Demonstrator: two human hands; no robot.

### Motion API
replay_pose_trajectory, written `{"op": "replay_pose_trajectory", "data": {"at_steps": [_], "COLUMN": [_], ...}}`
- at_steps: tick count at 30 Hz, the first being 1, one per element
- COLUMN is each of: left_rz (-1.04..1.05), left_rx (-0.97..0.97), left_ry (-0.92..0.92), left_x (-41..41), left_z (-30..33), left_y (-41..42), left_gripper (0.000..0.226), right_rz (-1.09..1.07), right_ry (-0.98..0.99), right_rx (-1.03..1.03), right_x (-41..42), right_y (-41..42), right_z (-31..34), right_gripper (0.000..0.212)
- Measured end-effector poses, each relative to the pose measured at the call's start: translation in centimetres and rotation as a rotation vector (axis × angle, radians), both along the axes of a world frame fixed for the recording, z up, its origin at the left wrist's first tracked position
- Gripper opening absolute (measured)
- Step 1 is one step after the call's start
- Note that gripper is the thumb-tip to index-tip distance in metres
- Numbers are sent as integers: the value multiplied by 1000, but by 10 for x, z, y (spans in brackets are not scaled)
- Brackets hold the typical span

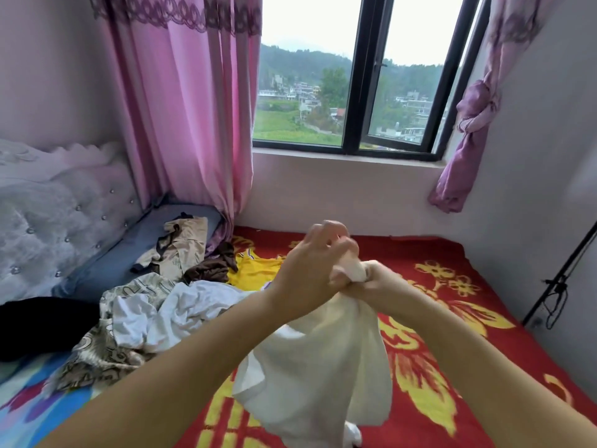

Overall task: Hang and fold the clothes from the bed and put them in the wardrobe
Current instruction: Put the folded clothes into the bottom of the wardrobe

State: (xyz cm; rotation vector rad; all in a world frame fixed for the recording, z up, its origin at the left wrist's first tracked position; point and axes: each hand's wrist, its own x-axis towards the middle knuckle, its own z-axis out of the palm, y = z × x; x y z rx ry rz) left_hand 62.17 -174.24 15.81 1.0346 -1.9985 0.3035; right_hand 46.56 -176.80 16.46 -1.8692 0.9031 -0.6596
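Note:
Both my hands are raised together above the bed. My right hand (371, 279) grips the bunched top of a cream-white garment (323, 370), which hangs down in front of me. My left hand (310, 270) pinches the same bunched top from the left, fingers curled. A pile of clothes lies on the bed to the left: a white shirt (181, 315), a patterned beige cloth (106, 354), a yellow jersey (255, 270), a brown garment (210, 268), a beige top (181, 247) and a black garment (42, 324).
The red blanket with yellow flowers (452, 318) covers the bed. A padded headboard (61, 215) stands at the left, pink curtains (187, 124) and a window (355, 92) at the back. A black stand (562, 279) leans by the right wall.

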Motion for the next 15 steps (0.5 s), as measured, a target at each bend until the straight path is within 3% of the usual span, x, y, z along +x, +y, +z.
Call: {"op": "replay_pose_trajectory", "data": {"at_steps": [1,3,5,6,7,9,12,15], "left_rz": [-43,-231,-369,-322,-256,-216,-241,-243], "left_rx": [59,482,915,985,971,927,871,750], "left_ry": [178,503,643,643,640,662,697,672], "left_x": [6,21,35,41,46,55,55,41], "left_z": [-1,-5,-19,-26,-33,-36,-29,-19], "left_y": [3,13,16,16,15,15,14,17], "left_gripper": [39,62,53,48,56,71,47,29], "right_rz": [-3,31,52,64,63,87,89,113], "right_ry": [-99,-287,-400,-418,-420,-394,-359,-282], "right_rx": [41,139,196,195,186,174,213,175], "right_x": [-2,-4,-6,-8,-9,-12,-19,-18], "right_y": [0,-2,-9,-14,-18,-23,-29,-26], "right_z": [6,22,35,39,41,43,35,33], "right_gripper": [6,3,8,8,5,29,55,37]}}
